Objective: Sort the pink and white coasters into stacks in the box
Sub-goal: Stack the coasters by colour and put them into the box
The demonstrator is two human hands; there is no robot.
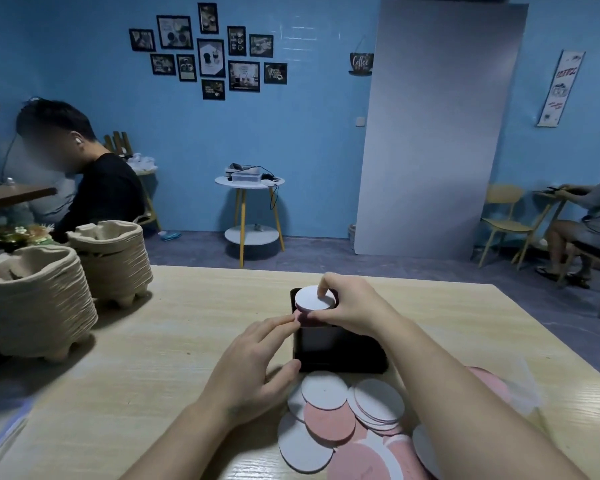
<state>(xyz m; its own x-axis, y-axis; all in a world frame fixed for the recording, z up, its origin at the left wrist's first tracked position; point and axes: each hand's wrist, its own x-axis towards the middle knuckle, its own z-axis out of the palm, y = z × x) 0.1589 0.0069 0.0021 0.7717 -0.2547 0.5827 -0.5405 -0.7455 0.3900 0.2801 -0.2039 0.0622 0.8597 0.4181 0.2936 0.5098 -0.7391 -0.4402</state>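
The right hand (347, 306) pinches a white coaster (314, 299) over the far end of the black box (340, 358). The left hand (257, 355), fingers straight, touches a pink coaster (300, 318) at the box's rim. The white coaster is best lowered flat onto its own colour. The box's near part looks dark, so its contents are unclear. Loose coasters (329, 422) lie on the worktop (153, 341) beside it.

Walls: blue wall (326, 133) bearing framed pictures (208, 53); grey panel (437, 133) standing against it.
Floor: purplish-grey floor (326, 252).
Furniture: white round side table (220, 181); yellow chair (503, 216).
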